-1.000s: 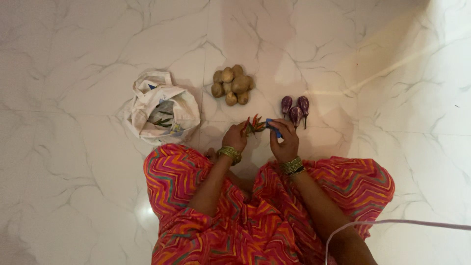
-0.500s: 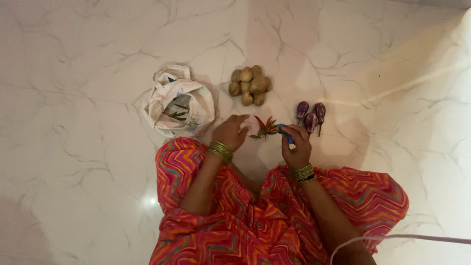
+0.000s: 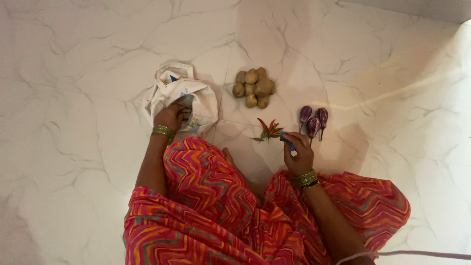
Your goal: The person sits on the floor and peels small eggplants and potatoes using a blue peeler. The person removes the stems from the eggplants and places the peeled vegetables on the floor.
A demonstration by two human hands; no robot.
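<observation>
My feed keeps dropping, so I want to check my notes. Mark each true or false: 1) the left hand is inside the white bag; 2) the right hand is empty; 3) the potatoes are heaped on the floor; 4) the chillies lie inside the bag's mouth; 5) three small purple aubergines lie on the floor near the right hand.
1) True: the left hand reaches into the white bag.
2) False: the right hand holds a small blue thing; what it is cannot be told.
3) True: the potatoes sit in a heap on the floor.
4) False: the chillies lie on the floor, beside the right hand.
5) True: three aubergines lie there.
</observation>
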